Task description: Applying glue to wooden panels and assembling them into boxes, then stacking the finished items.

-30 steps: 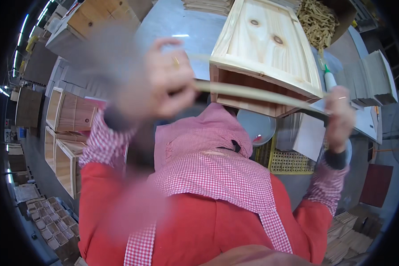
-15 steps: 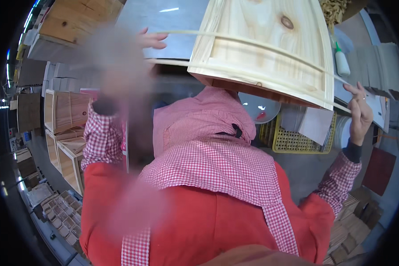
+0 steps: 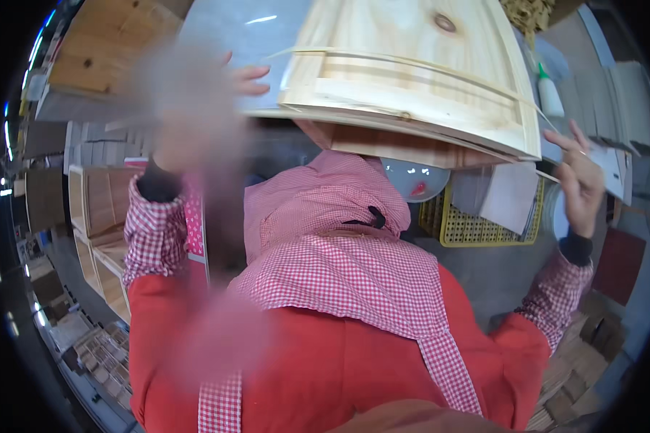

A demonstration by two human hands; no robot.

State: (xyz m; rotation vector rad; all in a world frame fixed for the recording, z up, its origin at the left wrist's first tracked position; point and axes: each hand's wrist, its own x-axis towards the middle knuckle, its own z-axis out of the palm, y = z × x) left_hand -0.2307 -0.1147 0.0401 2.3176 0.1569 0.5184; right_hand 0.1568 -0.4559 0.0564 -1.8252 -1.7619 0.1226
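A pale wooden box (image 3: pixel 426 83) with a knot in its face lies on the worktable, its open end toward me and jutting over the edge. A thin, pale elastic band (image 3: pixel 440 66) runs across the box face, with a second strand along its near edge. My left hand (image 3: pixel 195 119) is beside the box's left side, mostly hidden by a blurry smear; its visible fingers are at the band's left end. At the near right corner, my right hand (image 3: pixel 581 184) has the band's right end looped at its bent fingers.
A white bottle with a green tip (image 3: pixel 549 94) stands right of the box. Under the table edge are a yellow plastic basket (image 3: pixel 484 234) and a clear round lid or tub (image 3: pixel 422 180). Another wooden box (image 3: pixel 108 50) sits at the far left, with open wooden boxes (image 3: pixel 108 202) stacked below.
The box sits further left in view, nearer my left hand. The band's free lengths between the box and my hands look shorter, and its strands lie closer to the wood.
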